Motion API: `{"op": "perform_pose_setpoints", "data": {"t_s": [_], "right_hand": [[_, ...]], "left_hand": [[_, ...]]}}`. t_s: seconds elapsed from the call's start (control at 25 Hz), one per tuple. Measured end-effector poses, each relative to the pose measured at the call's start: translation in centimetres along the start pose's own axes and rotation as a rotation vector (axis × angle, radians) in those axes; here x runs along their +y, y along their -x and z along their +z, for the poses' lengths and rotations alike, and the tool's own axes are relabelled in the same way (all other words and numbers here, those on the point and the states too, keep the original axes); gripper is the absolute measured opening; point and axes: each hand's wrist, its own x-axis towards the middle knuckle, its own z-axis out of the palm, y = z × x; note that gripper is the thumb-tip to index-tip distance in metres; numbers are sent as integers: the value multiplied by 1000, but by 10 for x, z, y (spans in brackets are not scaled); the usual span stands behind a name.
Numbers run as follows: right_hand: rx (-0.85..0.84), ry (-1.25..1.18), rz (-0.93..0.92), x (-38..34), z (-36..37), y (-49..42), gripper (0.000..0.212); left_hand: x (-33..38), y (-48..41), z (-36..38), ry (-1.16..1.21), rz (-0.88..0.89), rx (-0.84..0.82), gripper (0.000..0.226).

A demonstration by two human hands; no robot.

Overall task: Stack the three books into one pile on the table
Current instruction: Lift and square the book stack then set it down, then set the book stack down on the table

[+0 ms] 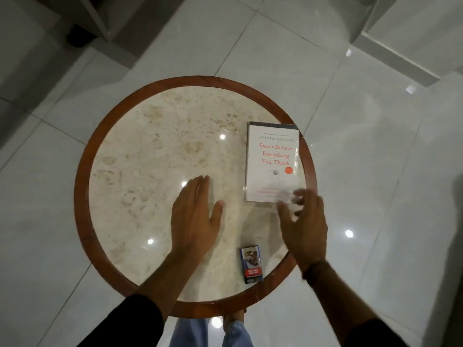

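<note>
Book pile flat at right edge of round table, white cover on top; left hand flat, fingers together, thumb out; right hand blurred at pile's near corner, fingers spread, gripping nothing; small pack near front rim.

Looks like someone's living room: glossy white floor tiles, a small round marble counter with a wood rim, pale furniture at the edges, a cigarette pack lying around.
</note>
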Motion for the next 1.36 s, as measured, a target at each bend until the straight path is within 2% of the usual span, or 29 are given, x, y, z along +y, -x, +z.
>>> {"op": "perform_pose_setpoints", "data": {"t_s": [0.12,0.2,0.32,0.48,0.72,0.88,1.0,1.2,1.36], "right_hand": [[-168,71,-31,10,17,72,38],[-201,149,-9,21,21,104,39],[-248,211,25,30,34,133,53],[-263,248,114,32,45,142,73],[-260,259,143,17,54,138,63],[-295,198,-62,-37,78,128,54],[-297,107,-225,-100,123,100,48],[-192,85,-279,-195,194,45,53],[-141,136,-321,-217,216,37,53]], "left_hand": [[-69,48,-4,-193,-9,57,70],[-99,65,-2,-217,-39,87,72],[-138,75,-1,-283,-107,99,73],[-156,76,9,-319,-113,137,72],[-165,78,19,-282,-99,181,72],[-164,77,17,-219,-99,186,70],[-163,77,15,-185,-113,177,70],[-165,78,16,-149,-95,226,70],[-168,78,19,-148,-90,242,71]]}}
